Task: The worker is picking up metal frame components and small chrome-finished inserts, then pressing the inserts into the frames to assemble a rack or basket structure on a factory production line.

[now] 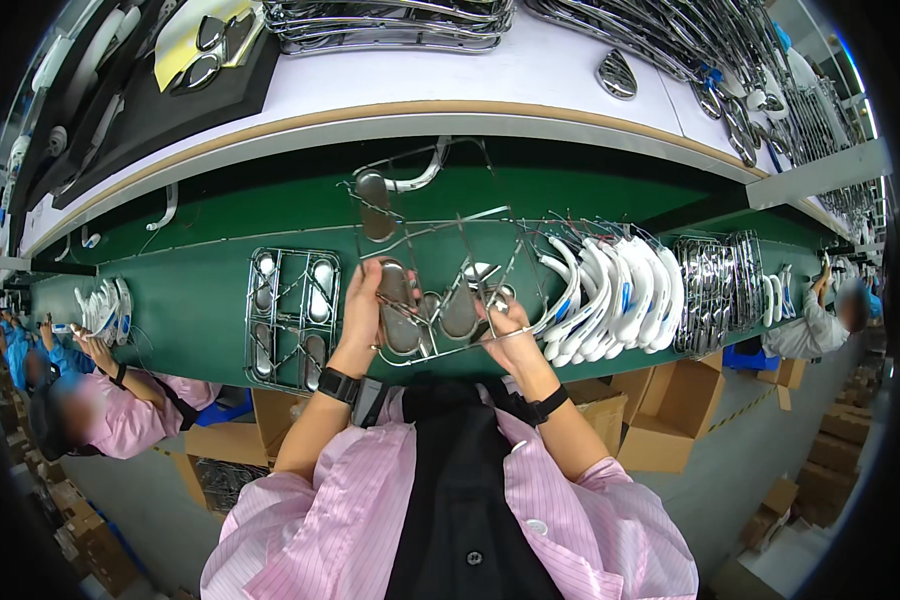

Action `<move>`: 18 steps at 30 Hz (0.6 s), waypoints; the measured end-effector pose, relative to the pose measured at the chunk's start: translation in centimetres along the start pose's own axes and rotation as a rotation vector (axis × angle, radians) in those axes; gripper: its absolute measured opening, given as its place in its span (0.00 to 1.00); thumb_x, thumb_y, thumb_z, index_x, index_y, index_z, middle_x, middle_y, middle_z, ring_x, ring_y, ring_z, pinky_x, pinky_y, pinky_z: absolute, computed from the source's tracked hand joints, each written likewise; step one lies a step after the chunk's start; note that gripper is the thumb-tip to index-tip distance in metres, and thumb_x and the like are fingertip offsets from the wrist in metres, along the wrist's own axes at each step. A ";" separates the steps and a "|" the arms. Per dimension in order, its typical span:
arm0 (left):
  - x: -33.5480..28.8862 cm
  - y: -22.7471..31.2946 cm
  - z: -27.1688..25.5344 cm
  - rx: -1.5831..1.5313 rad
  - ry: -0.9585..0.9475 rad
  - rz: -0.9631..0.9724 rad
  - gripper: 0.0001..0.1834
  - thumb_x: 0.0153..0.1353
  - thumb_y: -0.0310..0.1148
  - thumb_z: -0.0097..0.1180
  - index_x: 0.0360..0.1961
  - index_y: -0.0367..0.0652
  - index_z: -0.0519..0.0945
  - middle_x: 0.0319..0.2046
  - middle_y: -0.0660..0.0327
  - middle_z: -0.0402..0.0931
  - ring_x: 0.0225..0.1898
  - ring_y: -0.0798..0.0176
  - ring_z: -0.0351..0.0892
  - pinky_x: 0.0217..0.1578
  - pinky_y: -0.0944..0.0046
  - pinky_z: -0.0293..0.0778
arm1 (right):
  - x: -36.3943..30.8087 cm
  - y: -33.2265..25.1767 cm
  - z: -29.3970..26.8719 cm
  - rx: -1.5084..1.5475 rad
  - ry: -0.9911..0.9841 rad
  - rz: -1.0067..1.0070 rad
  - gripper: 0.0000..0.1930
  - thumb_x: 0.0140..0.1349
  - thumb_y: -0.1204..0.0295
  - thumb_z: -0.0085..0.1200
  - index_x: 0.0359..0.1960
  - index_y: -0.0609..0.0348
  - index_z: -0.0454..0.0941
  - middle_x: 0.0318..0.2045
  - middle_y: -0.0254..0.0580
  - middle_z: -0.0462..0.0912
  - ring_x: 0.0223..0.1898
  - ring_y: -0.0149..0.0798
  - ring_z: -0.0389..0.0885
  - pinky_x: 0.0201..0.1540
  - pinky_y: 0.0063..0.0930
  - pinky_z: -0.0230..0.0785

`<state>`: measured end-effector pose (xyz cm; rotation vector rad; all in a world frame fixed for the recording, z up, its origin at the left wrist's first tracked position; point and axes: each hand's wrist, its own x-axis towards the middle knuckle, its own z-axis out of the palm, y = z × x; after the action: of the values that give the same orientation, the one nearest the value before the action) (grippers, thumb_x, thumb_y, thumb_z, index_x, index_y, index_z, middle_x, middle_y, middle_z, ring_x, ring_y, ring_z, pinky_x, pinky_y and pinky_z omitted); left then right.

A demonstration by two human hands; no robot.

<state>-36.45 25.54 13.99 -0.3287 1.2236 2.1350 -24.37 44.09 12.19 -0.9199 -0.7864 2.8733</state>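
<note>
In front of my chest I hold up a wire rack (pixel 440 226) fitted with several oval metal shells (pixel 402 330), their dull faces toward me. My left hand (pixel 366 312) closes round the rack's near left side, against one of the shells. On the near right side, my right hand (pixel 508 338) grips the rack beside smaller shiny parts; some of its fingertips are hidden behind them. Beyond the rack a curved white piece (pixel 422 182) lies on the green table (pixel 200 262). A similar loaded rack (pixel 292 318) rests left of my left hand.
Right of my hands stands a row of curved white handles (pixel 615 300) with thin wires, then stacked loaded racks (pixel 715 290). A white shelf (pixel 390 82) with more racks (pixel 390 25) overhangs the far side. Cardboard boxes (pixel 670 405) sit below. Co-workers (pixel 130 410) work at left and far right.
</note>
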 end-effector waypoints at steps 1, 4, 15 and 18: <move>0.0 0.3 -0.4 -0.008 0.016 0.062 0.18 0.71 0.47 0.44 0.49 0.43 0.68 0.38 0.51 0.78 0.31 0.57 0.81 0.29 0.60 0.80 | -0.4 0.0 -0.5 0.055 -0.070 0.112 0.15 0.61 0.78 0.57 0.50 0.60 0.71 0.35 0.38 0.76 0.36 0.36 0.78 0.40 0.29 0.72; -0.2 0.3 -0.3 0.004 0.087 0.098 0.17 0.72 0.46 0.43 0.47 0.43 0.69 0.37 0.53 0.78 0.31 0.59 0.81 0.28 0.61 0.80 | -0.5 1.1 -2.3 -0.003 -0.272 0.148 0.20 0.58 0.80 0.60 0.52 0.60 0.71 0.37 0.35 0.74 0.34 0.32 0.76 0.38 0.26 0.70; -0.2 2.2 -6.8 0.709 0.081 0.208 0.27 0.74 0.49 0.36 0.46 0.33 0.77 0.42 0.57 0.78 0.44 0.63 0.74 0.50 0.64 0.69 | 7.7 1.4 -2.0 -1.314 -0.314 -0.155 0.07 0.58 0.74 0.52 0.37 0.58 0.80 0.29 0.39 0.83 0.32 0.31 0.81 0.35 0.26 0.72; 0.8 2.6 -21.0 0.621 0.210 0.174 0.24 0.74 0.48 0.36 0.45 0.36 0.74 0.42 0.55 0.79 0.39 0.60 0.82 0.41 0.62 0.78 | 7.0 1.9 -3.8 -1.726 -0.185 -0.235 0.09 0.56 0.68 0.55 0.37 0.54 0.80 0.27 0.43 0.83 0.33 0.44 0.83 0.37 0.35 0.74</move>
<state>-40.77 7.30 4.15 -0.1751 2.0170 1.7648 -27.83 45.39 4.82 -0.3362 -3.0794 1.4600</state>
